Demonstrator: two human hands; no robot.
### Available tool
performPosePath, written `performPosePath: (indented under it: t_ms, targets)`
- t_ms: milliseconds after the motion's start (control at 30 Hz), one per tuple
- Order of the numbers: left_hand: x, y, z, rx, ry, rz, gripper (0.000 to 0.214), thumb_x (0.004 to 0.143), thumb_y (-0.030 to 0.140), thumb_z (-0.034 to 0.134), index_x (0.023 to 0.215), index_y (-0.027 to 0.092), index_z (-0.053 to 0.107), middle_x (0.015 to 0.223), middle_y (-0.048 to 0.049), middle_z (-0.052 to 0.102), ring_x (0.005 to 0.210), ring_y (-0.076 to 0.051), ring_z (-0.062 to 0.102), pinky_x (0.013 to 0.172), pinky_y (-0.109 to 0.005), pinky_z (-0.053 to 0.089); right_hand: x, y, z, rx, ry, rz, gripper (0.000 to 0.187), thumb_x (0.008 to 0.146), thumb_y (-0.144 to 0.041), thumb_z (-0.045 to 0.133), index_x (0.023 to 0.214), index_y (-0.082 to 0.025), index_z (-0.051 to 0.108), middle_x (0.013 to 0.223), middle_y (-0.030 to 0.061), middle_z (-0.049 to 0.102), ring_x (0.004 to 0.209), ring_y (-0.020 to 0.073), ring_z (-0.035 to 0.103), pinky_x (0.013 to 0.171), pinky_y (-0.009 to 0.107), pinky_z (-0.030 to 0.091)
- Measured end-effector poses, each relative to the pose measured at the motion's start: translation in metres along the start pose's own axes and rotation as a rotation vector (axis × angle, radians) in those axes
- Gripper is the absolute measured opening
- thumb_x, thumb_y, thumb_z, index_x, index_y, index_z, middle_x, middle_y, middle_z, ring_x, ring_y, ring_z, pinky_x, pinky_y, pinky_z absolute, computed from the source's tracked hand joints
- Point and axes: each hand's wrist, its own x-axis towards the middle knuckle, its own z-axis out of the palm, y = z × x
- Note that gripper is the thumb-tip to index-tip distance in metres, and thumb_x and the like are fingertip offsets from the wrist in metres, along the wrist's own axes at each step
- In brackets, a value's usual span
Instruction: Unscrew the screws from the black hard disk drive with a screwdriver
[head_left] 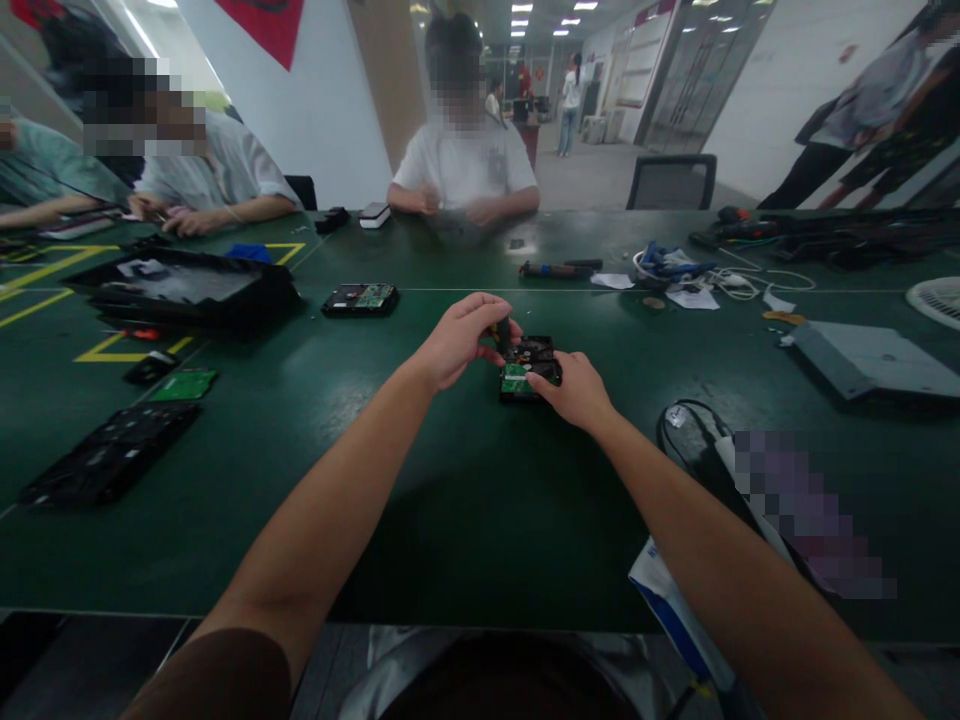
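On the green table in front of me lies a hard drive with a green circuit board on its upper face. My right hand grips its right edge, thumb on top. Above the drive's far side, my left hand is closed around a screwdriver with a dark and yellow handle, held upright. Its tip is too small to make out. Just beyond the drive, and touching or nearly touching it, is a black part.
Another hard drive lies ahead to the left, near a black tray. At left are a green circuit board and a black casing. To the right sit a grey metal box and tangled cables. Co-workers sit across the table.
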Motion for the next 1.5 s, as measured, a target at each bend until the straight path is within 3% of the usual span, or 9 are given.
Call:
performPosePath:
  t_ms: [133, 433, 633, 800, 1000, 1133, 1300, 1400, 1500]
  targets:
    - [0.0005, -0.0014, 0.0039, -0.076, -0.022, -0.033, 0.018, 0.087, 0.034, 0.064, 0.09, 0.017, 0.059, 0.088, -0.0085, 0.069, 0.086, -0.022, 0.068, 0.064, -0.032, 0.059, -0.0001, -0.0001, -0.0003, -0.008, -0.001, -0.015, 0.053, 0.092, -0.06, 0.061, 0.127, -0.019, 0.065, 0.119, 0.0156, 0.063, 0.111, 0.0317, 0.063, 0.094, 0.044, 0.052]
    - [0.0003, 0.0053, 0.0036, 0.184, 0.095, 0.026, 0.025, 0.084, 0.035, 0.058, 0.085, 0.015, 0.074, 0.099, -0.0111, 0.066, 0.089, -0.02, 0.061, 0.056, -0.025, 0.053, -0.0012, -0.0012, -0.002, 0.008, -0.009, 0.003, 0.058, 0.092, -0.064, 0.059, 0.13, -0.019, 0.063, 0.125, 0.0165, 0.061, 0.114, 0.0317, 0.062, 0.095, 0.045, 0.053]
    - [-0.001, 0.0031, 0.0081, 0.012, 0.02, -0.053, 0.025, 0.085, 0.037, 0.056, 0.094, 0.016, 0.067, 0.082, -0.0084, 0.067, 0.078, -0.021, 0.065, 0.058, -0.03, 0.057, -0.0007, -0.0001, -0.0001, 0.014, -0.006, 0.001, 0.056, 0.092, -0.063, 0.06, 0.129, -0.021, 0.064, 0.124, 0.0153, 0.062, 0.114, 0.0316, 0.062, 0.095, 0.046, 0.053]
    - [0.0007, 0.0023, 0.0078, -0.065, 0.061, -0.071, 0.017, 0.084, 0.033, 0.056, 0.089, 0.017, 0.06, 0.081, -0.0096, 0.069, 0.08, -0.022, 0.068, 0.067, -0.035, 0.06, -0.0011, 0.0004, -0.0002, 0.03, 0.003, 0.002, 0.059, 0.091, -0.064, 0.06, 0.13, -0.02, 0.064, 0.124, 0.0163, 0.062, 0.112, 0.0324, 0.062, 0.093, 0.047, 0.054]
    - [0.0023, 0.0042, 0.0009, 0.074, 0.109, -0.017, 0.022, 0.083, 0.033, 0.054, 0.081, 0.016, 0.067, 0.088, -0.0094, 0.066, 0.081, -0.02, 0.063, 0.056, -0.026, 0.054, -0.0009, -0.0002, -0.0016, 0.022, -0.01, 0.019, 0.061, 0.091, -0.064, 0.06, 0.131, -0.019, 0.063, 0.126, 0.0168, 0.061, 0.113, 0.0328, 0.063, 0.095, 0.046, 0.053]
    - [0.0006, 0.0052, 0.0015, 0.122, 0.094, -0.007, 0.024, 0.084, 0.034, 0.056, 0.086, 0.015, 0.07, 0.085, -0.0094, 0.067, 0.078, -0.02, 0.064, 0.055, -0.026, 0.054, -0.0006, -0.0013, -0.0016, 0.008, -0.011, 0.009, 0.057, 0.092, -0.061, 0.062, 0.131, -0.02, 0.063, 0.124, 0.016, 0.062, 0.115, 0.0329, 0.062, 0.097, 0.045, 0.051]
    - [0.0001, 0.0024, 0.0075, -0.016, 0.069, -0.046, 0.022, 0.086, 0.035, 0.059, 0.095, 0.016, 0.061, 0.082, -0.0106, 0.071, 0.077, -0.022, 0.069, 0.056, -0.028, 0.054, -0.0008, -0.0017, -0.0016, 0.004, -0.004, 0.009, 0.059, 0.091, -0.062, 0.061, 0.131, -0.018, 0.063, 0.122, 0.0165, 0.062, 0.114, 0.0329, 0.062, 0.095, 0.045, 0.052]
    - [0.0022, -0.0005, 0.0077, -0.103, 0.078, -0.061, 0.018, 0.086, 0.034, 0.058, 0.092, 0.017, 0.059, 0.085, -0.0109, 0.072, 0.081, -0.023, 0.07, 0.062, -0.032, 0.058, -0.0009, -0.0011, -0.0017, 0.01, -0.003, 0.002, 0.057, 0.092, -0.062, 0.06, 0.128, -0.019, 0.064, 0.122, 0.0164, 0.062, 0.113, 0.033, 0.062, 0.095, 0.046, 0.052]
    - [0.0041, -0.0013, 0.0037, -0.049, 0.087, -0.048, 0.019, 0.085, 0.033, 0.057, 0.086, 0.016, 0.064, 0.086, -0.0093, 0.069, 0.081, -0.02, 0.067, 0.059, -0.027, 0.056, -0.0008, -0.0001, -0.0015, 0.019, -0.003, -0.001, 0.058, 0.092, -0.063, 0.06, 0.129, -0.02, 0.064, 0.124, 0.016, 0.062, 0.114, 0.0327, 0.062, 0.094, 0.047, 0.053]
